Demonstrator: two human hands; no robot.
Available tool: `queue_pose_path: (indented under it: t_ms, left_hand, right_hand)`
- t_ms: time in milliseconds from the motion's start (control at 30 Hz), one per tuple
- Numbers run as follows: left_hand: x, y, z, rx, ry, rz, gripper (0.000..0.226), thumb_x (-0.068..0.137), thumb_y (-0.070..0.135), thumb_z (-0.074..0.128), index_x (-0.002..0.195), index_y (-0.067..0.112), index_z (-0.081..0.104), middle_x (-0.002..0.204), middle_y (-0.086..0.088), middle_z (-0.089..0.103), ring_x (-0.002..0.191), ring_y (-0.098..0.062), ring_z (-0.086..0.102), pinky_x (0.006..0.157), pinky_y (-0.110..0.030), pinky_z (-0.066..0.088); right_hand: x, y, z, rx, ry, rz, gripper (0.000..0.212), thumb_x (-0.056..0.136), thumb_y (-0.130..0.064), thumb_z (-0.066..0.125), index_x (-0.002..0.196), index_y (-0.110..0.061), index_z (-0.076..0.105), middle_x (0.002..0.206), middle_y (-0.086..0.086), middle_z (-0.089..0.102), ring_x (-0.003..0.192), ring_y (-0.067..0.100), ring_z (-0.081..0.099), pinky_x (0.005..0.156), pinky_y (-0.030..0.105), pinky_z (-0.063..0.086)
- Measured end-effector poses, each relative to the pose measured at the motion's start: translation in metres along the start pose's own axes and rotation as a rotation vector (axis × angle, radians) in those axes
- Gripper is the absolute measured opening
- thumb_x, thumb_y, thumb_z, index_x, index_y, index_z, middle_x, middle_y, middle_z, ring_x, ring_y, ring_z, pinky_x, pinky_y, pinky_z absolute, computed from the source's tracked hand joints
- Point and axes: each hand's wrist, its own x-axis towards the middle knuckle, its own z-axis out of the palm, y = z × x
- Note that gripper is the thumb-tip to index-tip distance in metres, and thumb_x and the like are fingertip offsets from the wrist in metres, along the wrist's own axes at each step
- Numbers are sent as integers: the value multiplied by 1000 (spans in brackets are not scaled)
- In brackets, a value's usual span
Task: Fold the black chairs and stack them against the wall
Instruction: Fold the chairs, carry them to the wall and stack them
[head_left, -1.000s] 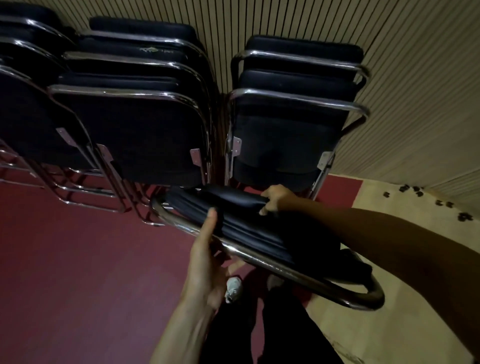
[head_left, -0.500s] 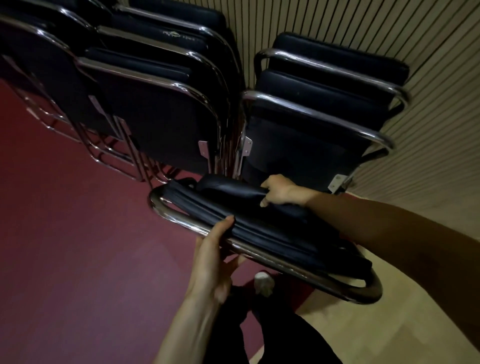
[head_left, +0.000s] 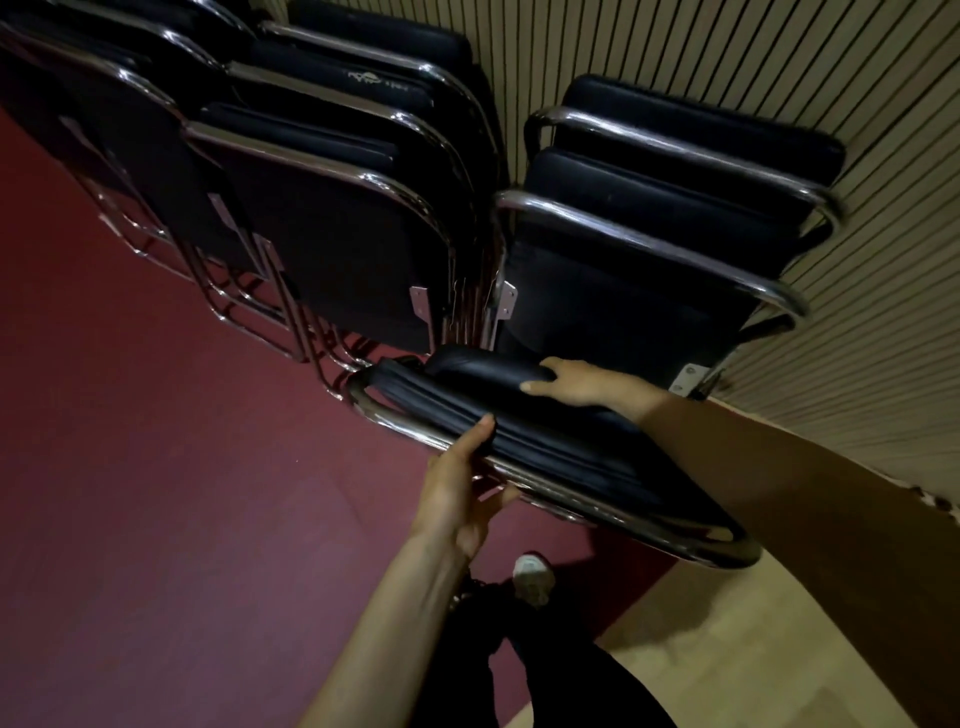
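Over the last second the folded chair (head_left: 561, 452) has been carried closer to the wall (head_left: 779, 62). Its far end now sits just short of the right-hand stack (head_left: 649, 244) at 1 o'clock. The left hand (head_left: 457, 499) has changed its hold: the thumb that stood up a second ago now lies over the padded edge, with the palm under the chrome tube, so it is grasping the chair. The right hand (head_left: 587, 387) keeps its fingers curled over the cushion at the far end. The chair is tilted and flat, and whether its feet touch the red floor (head_left: 156, 493) is hidden. I judge the folding done, with only leaning it onto a stack left

Counted:
- one chair in the hands
- two in the right-hand stack
- three chrome frames in the middle stack (head_left: 337, 223) at 11 o'clock
- a further stack (head_left: 93, 130) at 10 o'clock, too dark and cropped to count
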Motion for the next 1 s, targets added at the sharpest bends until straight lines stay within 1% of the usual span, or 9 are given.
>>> queue_pose_path:
  t_ms: [100, 233, 367, 467, 533, 600, 667, 833, 1000]
  left_hand:
    - [9, 0, 6, 0, 9, -11, 26, 84, 29, 69, 101, 10, 67, 74, -3, 67, 77, -21, 62, 90, -49, 52]
    - [12, 6, 12, -5, -29, -28, 16, 88, 29, 65, 88, 14, 65, 56, 4, 65, 74, -20, 58, 76, -38, 53]
    - [12, 18, 11, 34, -119, -95, 20, 89, 31, 63, 94, 11, 65, 84, -6, 61, 85, -24, 59, 84, -46, 53]
    - [16, 31, 4, 45, -218, -148, 35, 91, 44, 58, 99, 11, 65, 94, -11, 65, 89, -30, 64, 90, -51, 52]
    - [21, 38, -1, 71, -270, -162, 45, 89, 55, 54, 102, 13, 65, 97, -13, 66, 91, -32, 65, 95, -51, 49]
    - [28, 45, 0, 117, -298, -170, 48, 89, 59, 50, 102, 15, 64, 99, -13, 65, 92, -30, 64, 97, -49, 46]
    - [33, 47, 2, 138, -309, -197, 48, 89, 60, 50, 104, 16, 62, 102, -15, 62, 95, -32, 62, 97, -48, 46]
    - [44, 46, 2, 90, -376, -222, 48, 90, 57, 51, 114, 17, 63, 113, -14, 66, 97, -31, 65, 67, -36, 60]
    - [53, 52, 10, 31, -389, -234, 45, 89, 50, 58, 114, 14, 65, 114, -13, 67, 102, -31, 65, 61, -36, 62]
  right_hand:
    - [-23, 6, -11, -58, 7, -4, 69, 95, -54, 44, 149, -15, 28, 154, 7, 30, 139, 25, 32, 112, 32, 26]
    - [-74, 15, -23, 61, 16, -75, 56, 96, -54, 38, 139, -19, 48, 144, 0, 46, 130, 18, 43, 105, 25, 29]
    - [-137, 11, -23, 245, 23, -134, 57, 90, -58, 49, 138, -29, 46, 136, -14, 46, 127, 6, 41, 101, 19, 26]
    - [-162, 11, -9, 111, -18, -131, 88, 65, -70, 70, 141, -45, 33, 134, -21, 43, 124, 4, 43, 106, 26, 35]
    - [-158, 13, 5, -127, 140, -106, 98, 57, -69, 74, 141, -40, 31, 129, -13, 54, 114, 12, 55, 97, 34, 47]
    - [-150, 15, 13, -291, 327, -101, 88, 60, -63, 71, 136, -33, 38, 111, -4, 64, 94, 15, 62, 81, 36, 53]
    - [-146, 17, 16, -339, 421, -123, 79, 61, -60, 69, 130, -31, 44, 92, -3, 66, 78, 15, 63, 70, 34, 55]
    - [-139, 22, 17, -393, 436, -94, 78, 56, -65, 69, 124, -34, 47, 88, -5, 67, 74, 13, 62, 66, 30, 53]
    - [-135, 25, 6, -413, 467, -65, 83, 56, -66, 70, 129, -34, 46, 99, 1, 68, 85, 18, 63, 71, 28, 51]
